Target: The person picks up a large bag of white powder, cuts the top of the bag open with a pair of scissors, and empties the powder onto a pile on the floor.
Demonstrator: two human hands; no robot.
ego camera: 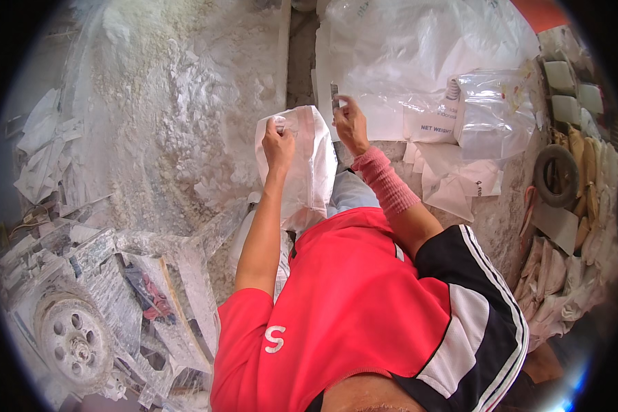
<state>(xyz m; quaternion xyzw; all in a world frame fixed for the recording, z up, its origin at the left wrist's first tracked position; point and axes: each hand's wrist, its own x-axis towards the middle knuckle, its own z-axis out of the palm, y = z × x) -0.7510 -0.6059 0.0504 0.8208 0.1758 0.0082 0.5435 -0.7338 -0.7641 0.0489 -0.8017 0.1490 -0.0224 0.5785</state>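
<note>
My left hand (pixel 279 147) grips the upper part of a white woven plastic sack (pixel 301 170), which hangs upright in front of my body. Just to its right, my right hand (pixel 349 121) is raised with its fingers closed on a small dark, narrow object (pixel 335 95), too small to name. A pink knitted band (pixel 386 180) covers my right wrist and forearm. Beyond the right hand lie flattened white plastic sacks (pixel 376 67), with clear plastic bags (pixel 494 113) on their right side.
A large heap of white powder (pixel 185 103) lies on the left behind a board edge (pixel 283 62). At the lower left stands a dusty machine with a metal wheel (pixel 74 345). A black rubber ring (pixel 556 175) and filled bags (pixel 546 273) are on the right.
</note>
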